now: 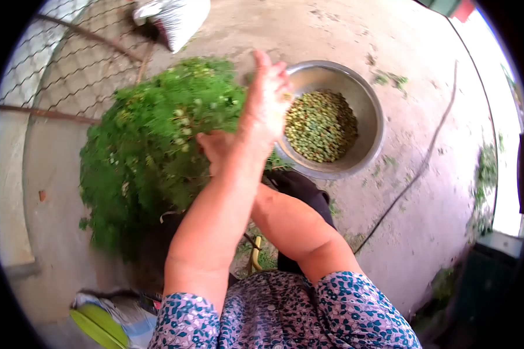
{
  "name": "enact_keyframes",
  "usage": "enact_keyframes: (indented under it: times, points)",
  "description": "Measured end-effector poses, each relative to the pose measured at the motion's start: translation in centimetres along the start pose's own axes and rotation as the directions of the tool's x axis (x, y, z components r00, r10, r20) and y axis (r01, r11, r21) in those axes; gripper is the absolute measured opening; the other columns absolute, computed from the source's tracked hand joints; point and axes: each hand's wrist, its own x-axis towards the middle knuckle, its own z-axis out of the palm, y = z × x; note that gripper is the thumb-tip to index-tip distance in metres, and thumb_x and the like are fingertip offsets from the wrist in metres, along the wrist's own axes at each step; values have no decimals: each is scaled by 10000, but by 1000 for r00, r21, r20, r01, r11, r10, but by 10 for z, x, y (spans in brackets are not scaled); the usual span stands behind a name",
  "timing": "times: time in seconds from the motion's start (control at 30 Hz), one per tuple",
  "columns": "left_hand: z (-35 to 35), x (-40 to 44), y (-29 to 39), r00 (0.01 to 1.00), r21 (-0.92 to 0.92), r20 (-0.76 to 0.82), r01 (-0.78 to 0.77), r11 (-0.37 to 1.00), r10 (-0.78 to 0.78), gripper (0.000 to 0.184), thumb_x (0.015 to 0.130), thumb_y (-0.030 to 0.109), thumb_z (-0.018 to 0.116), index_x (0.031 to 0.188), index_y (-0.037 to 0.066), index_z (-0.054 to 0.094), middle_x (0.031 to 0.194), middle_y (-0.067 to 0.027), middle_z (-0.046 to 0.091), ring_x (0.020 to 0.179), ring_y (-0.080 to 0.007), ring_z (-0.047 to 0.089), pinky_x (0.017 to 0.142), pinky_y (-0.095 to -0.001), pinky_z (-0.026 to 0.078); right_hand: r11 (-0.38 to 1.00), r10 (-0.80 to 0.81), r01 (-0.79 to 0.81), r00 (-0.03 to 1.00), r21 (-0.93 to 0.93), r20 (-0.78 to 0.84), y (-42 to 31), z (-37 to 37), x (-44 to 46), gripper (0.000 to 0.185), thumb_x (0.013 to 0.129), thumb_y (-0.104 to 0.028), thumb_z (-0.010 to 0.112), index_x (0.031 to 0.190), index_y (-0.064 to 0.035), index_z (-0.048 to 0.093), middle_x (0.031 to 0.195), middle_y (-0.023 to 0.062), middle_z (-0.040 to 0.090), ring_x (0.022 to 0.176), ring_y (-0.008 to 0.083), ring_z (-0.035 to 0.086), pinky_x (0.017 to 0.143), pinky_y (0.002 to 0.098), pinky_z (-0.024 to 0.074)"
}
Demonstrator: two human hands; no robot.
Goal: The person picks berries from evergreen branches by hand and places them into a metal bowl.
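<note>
My arms are crossed. My left hand (268, 96) is raised over the left rim of a wide metal basin (371, 119), its fingers apart and nothing clearly held; a small yellowish speck shows by the fingers. Small green and brown round pods or seeds (322, 125) cover the basin's bottom. To the left, a big heap of leafy green plants (151, 134) carries pale round bits among feathery leaves. At the heap's right side rests my right hand (214, 148), partly behind my left forearm. Its fingers are mostly hidden, so its grip does not show.
Wire mesh in a rusty frame (78, 64) stands at the upper left, near a white sack (183, 20). A dark cable (422, 166) runs over the concrete floor on the right. Green scraps (392, 79) lie beyond the basin. A lime-green and white bag (102, 323) is at lower left.
</note>
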Motion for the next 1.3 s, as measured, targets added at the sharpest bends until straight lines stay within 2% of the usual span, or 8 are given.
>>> enact_keyframes:
  times: [0.03, 0.07, 0.17, 0.3, 0.37, 0.57, 0.8, 1.3]
  points:
    - [-4, -2, -1, 998, 6, 67, -12, 1000, 12, 1127, 613, 756, 494, 1292, -96, 206, 1368, -265, 154, 1283, -335, 160, 1050, -447, 114, 970, -238, 234, 969, -70, -71, 28, 10, 12, 379, 853, -332, 484, 988, 12, 568, 777, 135, 581, 741, 261, 536, 674, 374, 409]
    - [-6, 4, -5, 996, -25, 56, -67, 997, 69, 1039, 645, 712, 519, 1275, -72, 260, 1298, -274, 278, 1232, -340, 254, 1040, -452, 155, 981, -191, 194, 973, 9, -133, 31, 17, 14, 350, 845, -309, 502, 959, 13, 577, 752, 113, 571, 716, 248, 526, 658, 361, 405]
    - [-5, 8, -5, 1000, -521, 4, 21, 853, -22, 377, 828, 343, 561, 944, -2, 464, 821, -129, 543, 718, -211, 578, 633, -321, 520, 968, 2, 4, 1000, 251, -23, 45, 26, 42, 228, 825, -228, 546, 843, -3, 581, 681, 55, 542, 625, 171, 480, 585, 313, 371]
    - [4, -8, -2, 983, -258, -185, -44, 965, -4, 347, 811, 409, 572, 779, 65, 534, 605, 7, 494, 441, -18, 379, 321, -162, 270, 844, 199, -217, 976, 491, 90, 23, 17, 29, 137, 814, -161, 567, 775, -30, 574, 659, 34, 546, 575, 131, 465, 544, 283, 354]
    - [18, -20, 5, 990, -46, -141, -38, 998, 31, 454, 718, 481, 647, 801, 42, 564, 603, 17, 498, 482, -25, 394, 362, -158, 284, 805, 164, -232, 971, 545, 172, 16, 10, 20, 114, 820, -138, 553, 758, -44, 570, 666, 31, 554, 583, 132, 483, 544, 272, 363]
    - [-11, -100, 17, 947, 185, 91, -321, 929, 309, 151, 835, 119, 556, 869, -25, 582, 656, -9, 532, 577, -64, 476, 500, -187, 362, 693, -104, -147, 948, 706, 300, 6, -11, 5, 132, 845, -129, 533, 736, -57, 550, 627, 2, 521, 553, 106, 461, 514, 249, 363]
    - [-117, -203, 21, 844, 335, -327, -317, 887, 425, 131, 837, 88, 550, 921, 1, 599, 722, -54, 601, 580, -84, 542, 526, -187, 434, 710, -22, -139, 975, 691, 220, -9, 4, -28, 104, 783, -75, 611, 697, -46, 559, 595, 11, 532, 525, 98, 457, 475, 245, 380]
    - [-190, -218, -25, 733, 491, -389, -348, 798, 559, 240, 724, 150, 700, 781, -31, 553, 664, -14, 558, 580, -71, 502, 520, -210, 415, 776, -134, 31, 984, 630, 116, 25, 51, -99, 102, 725, 30, 628, 707, -36, 553, 685, 26, 588, 581, 111, 541, 541, 245, 452]
